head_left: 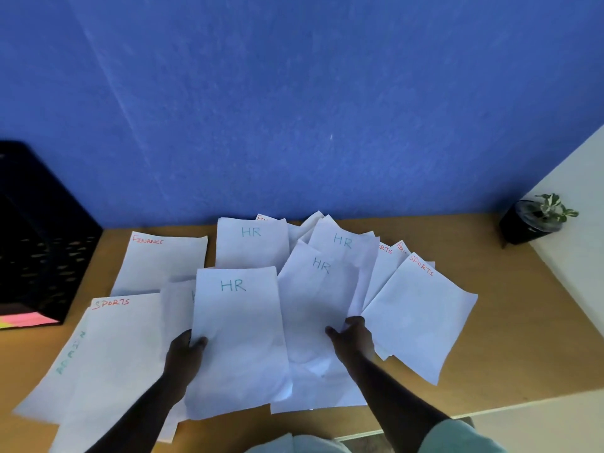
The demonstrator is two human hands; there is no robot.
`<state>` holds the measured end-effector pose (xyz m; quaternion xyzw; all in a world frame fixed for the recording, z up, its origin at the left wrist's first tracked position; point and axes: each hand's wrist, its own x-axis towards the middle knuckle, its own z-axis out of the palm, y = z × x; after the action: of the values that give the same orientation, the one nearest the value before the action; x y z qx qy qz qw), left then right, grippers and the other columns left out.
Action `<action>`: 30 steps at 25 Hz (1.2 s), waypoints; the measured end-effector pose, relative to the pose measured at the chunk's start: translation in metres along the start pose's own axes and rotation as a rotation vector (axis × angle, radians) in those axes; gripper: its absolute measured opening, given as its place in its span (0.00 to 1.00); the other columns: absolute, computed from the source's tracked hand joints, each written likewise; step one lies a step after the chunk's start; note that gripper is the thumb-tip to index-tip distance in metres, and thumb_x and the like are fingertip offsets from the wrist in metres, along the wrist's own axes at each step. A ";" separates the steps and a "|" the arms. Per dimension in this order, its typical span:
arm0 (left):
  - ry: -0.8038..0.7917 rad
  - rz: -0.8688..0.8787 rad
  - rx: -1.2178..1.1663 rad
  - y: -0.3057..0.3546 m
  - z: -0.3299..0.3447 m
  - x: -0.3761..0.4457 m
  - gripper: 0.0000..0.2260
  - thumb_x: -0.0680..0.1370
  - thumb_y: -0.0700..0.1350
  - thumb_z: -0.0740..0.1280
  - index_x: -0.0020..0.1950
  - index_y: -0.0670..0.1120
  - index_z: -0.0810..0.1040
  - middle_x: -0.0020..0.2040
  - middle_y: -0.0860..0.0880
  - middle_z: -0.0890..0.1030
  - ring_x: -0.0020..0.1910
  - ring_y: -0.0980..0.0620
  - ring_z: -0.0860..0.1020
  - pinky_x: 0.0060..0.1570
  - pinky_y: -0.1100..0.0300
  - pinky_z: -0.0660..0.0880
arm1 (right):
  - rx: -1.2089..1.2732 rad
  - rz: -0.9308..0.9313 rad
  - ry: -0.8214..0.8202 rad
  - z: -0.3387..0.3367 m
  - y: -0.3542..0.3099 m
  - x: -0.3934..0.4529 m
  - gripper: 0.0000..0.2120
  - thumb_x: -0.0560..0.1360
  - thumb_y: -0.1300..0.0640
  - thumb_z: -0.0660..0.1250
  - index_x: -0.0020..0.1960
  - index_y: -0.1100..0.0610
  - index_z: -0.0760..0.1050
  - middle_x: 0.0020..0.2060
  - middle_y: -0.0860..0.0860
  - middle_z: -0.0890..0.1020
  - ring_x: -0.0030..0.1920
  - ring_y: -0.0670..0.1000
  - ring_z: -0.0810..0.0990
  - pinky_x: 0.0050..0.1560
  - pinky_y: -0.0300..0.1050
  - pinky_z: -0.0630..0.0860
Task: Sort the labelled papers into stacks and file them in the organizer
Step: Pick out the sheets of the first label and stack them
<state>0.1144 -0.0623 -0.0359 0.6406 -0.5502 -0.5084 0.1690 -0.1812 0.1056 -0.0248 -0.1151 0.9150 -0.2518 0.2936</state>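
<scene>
White labelled papers lie spread over a wooden table [510, 338]. My left hand [184, 353] grips the left edge of an HR sheet [237, 338] in the middle. My right hand [351, 335] pinches the right edge of a second HR sheet [315, 308] beside it. Two more HR sheets [251, 243] [344, 245] lie behind. A FINANCE sheet [161, 263] lies at the back left. A SPORTS sheet [121, 354] covers an ADMIN sheet [52, 384] at the near left. Another SPORTS sheet [421, 315] lies at the right. The black mesh organizer [42, 243] stands at the far left.
A small potted plant [536, 220] stands at the table's back right corner. Pink and yellow sheets [26, 320] show at the organizer's base. A blue wall rises behind the table. The table's front edge runs just below the papers.
</scene>
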 end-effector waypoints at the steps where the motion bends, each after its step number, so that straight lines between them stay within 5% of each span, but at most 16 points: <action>1: -0.001 0.005 0.009 -0.001 -0.004 0.000 0.08 0.80 0.40 0.64 0.57 0.41 0.79 0.50 0.43 0.82 0.47 0.42 0.79 0.43 0.54 0.74 | 0.008 0.009 0.008 0.002 -0.002 -0.001 0.14 0.72 0.48 0.75 0.52 0.53 0.76 0.42 0.49 0.81 0.44 0.54 0.80 0.42 0.44 0.77; 4: -0.011 0.021 -0.013 -0.004 -0.013 -0.001 0.09 0.81 0.40 0.63 0.59 0.40 0.78 0.52 0.42 0.81 0.50 0.41 0.78 0.48 0.54 0.73 | 0.150 0.046 0.047 0.000 -0.008 -0.007 0.04 0.75 0.54 0.71 0.43 0.54 0.79 0.39 0.51 0.84 0.41 0.55 0.81 0.45 0.48 0.80; 10: -0.092 0.018 -0.265 0.004 -0.027 -0.001 0.11 0.82 0.39 0.61 0.60 0.44 0.80 0.56 0.46 0.82 0.56 0.44 0.78 0.57 0.51 0.72 | 0.509 -0.072 0.184 -0.022 -0.013 -0.013 0.02 0.83 0.55 0.62 0.53 0.53 0.72 0.49 0.54 0.82 0.51 0.59 0.79 0.47 0.49 0.74; 17: -0.288 0.042 -0.385 0.031 -0.023 -0.001 0.11 0.82 0.43 0.62 0.61 0.48 0.81 0.56 0.49 0.84 0.57 0.49 0.81 0.62 0.48 0.75 | 0.622 -0.189 -0.053 -0.011 -0.029 -0.066 0.08 0.83 0.59 0.62 0.56 0.52 0.79 0.43 0.50 0.86 0.42 0.49 0.82 0.41 0.41 0.78; 20: -0.337 0.073 -0.331 0.031 -0.011 -0.007 0.11 0.81 0.43 0.64 0.62 0.50 0.78 0.56 0.50 0.84 0.56 0.48 0.81 0.59 0.47 0.77 | 0.521 -0.219 -0.158 0.008 -0.033 -0.080 0.09 0.82 0.57 0.63 0.57 0.48 0.81 0.44 0.46 0.87 0.46 0.49 0.85 0.46 0.43 0.79; 24: -0.373 0.067 -0.315 0.024 -0.008 -0.013 0.14 0.80 0.36 0.65 0.63 0.47 0.75 0.57 0.47 0.83 0.56 0.47 0.81 0.59 0.48 0.77 | 0.477 -0.229 -0.322 0.020 -0.040 -0.086 0.13 0.84 0.52 0.61 0.46 0.46 0.82 0.40 0.44 0.87 0.42 0.46 0.82 0.43 0.40 0.77; 27: -0.340 0.073 -0.270 0.016 -0.010 -0.013 0.15 0.79 0.34 0.65 0.64 0.45 0.77 0.56 0.47 0.83 0.56 0.46 0.80 0.56 0.51 0.76 | 0.527 -0.175 -0.135 0.020 -0.033 -0.062 0.14 0.83 0.45 0.63 0.45 0.49 0.83 0.41 0.45 0.86 0.44 0.48 0.84 0.46 0.47 0.79; 30: -0.229 0.062 -0.222 0.009 -0.012 -0.013 0.14 0.78 0.36 0.67 0.63 0.44 0.77 0.55 0.47 0.82 0.55 0.44 0.80 0.55 0.51 0.76 | 0.234 -0.052 0.221 0.000 -0.021 -0.020 0.14 0.79 0.47 0.68 0.60 0.53 0.82 0.59 0.55 0.82 0.58 0.58 0.82 0.60 0.51 0.78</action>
<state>0.1209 -0.0575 -0.0177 0.5384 -0.5258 -0.6303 0.1906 -0.1638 0.0947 -0.0040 -0.0751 0.9028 -0.3754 0.1959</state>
